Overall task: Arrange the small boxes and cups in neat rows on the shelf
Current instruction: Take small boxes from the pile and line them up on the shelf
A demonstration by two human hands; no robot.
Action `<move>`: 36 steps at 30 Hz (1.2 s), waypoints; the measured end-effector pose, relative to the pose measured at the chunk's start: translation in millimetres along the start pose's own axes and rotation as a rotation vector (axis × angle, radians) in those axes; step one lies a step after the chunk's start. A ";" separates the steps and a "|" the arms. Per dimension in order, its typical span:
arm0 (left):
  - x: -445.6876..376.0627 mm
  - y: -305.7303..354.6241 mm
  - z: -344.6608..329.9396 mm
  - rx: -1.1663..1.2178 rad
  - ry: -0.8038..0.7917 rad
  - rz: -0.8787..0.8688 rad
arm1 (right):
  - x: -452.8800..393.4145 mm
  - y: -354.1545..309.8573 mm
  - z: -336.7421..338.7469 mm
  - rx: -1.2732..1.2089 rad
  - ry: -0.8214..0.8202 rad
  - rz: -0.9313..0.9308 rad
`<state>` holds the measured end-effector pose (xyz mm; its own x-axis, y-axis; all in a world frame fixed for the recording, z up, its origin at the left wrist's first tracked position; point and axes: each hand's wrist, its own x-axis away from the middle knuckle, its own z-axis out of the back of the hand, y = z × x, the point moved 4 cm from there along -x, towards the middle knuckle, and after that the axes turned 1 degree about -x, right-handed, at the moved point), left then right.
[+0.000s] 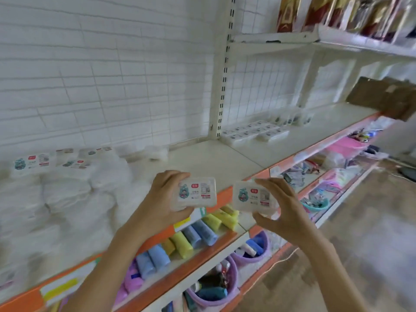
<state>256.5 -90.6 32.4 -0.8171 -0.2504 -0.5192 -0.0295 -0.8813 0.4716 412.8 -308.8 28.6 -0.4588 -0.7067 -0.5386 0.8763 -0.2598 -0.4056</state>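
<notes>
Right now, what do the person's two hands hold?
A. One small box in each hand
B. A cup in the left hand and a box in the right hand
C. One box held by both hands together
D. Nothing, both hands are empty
A: the left hand grips one small box and the right hand grips another box, held side by side in front of the shelf.
</notes>
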 end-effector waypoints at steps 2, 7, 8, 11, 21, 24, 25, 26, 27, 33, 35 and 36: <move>-11.0 22.6 -43.9 0.061 -0.053 -0.010 | 32.1 28.6 17.2 -0.021 0.006 -0.092; -30.1 65.0 -140.3 0.136 -0.187 -0.020 | 96.2 85.6 44.5 -0.025 0.026 -0.268; -35.3 73.1 -157.5 0.136 -0.208 -0.024 | 106.4 98.0 51.5 -0.005 0.025 -0.301; -54.0 90.8 -199.2 0.134 -0.236 -0.045 | 130.9 133.4 72.7 0.033 0.045 -0.376; -144.5 115.9 -284.6 0.163 -0.297 -0.061 | 127.2 232.9 102.1 -0.012 0.030 -0.509; -182.4 110.5 -308.7 0.160 -0.258 -0.058 | 102.4 272.3 106.5 -0.016 0.010 -0.491; -196.1 106.6 -315.9 0.162 -0.240 -0.050 | 91.8 286.4 108.2 -0.011 0.006 -0.468; -210.5 102.3 -322.4 0.164 -0.224 -0.044 | 79.6 300.5 109.8 -0.004 -0.002 -0.445; -224.9 98.0 -327.2 0.164 -0.210 -0.038 | 66.4 314.1 111.5 -0.001 -0.019 -0.432; -297.4 69.3 -333.9 0.124 -0.130 0.035 | -24.5 381.6 114.4 -0.022 -0.097 -0.317; -310.9 56.3 -330.0 0.093 -0.108 0.107 | -55.8 397.7 108.1 -0.034 -0.113 -0.277; -315.7 50.2 -328.1 0.082 -0.098 0.136 | -69.7 404.3 103.6 -0.044 -0.134 -0.252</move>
<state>701.9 -187.3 -13.8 -0.8688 -0.3213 -0.3768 0.0416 -0.8056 0.5910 814.2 -432.8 -21.4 -0.6355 -0.7049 -0.3150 0.7283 -0.4119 -0.5476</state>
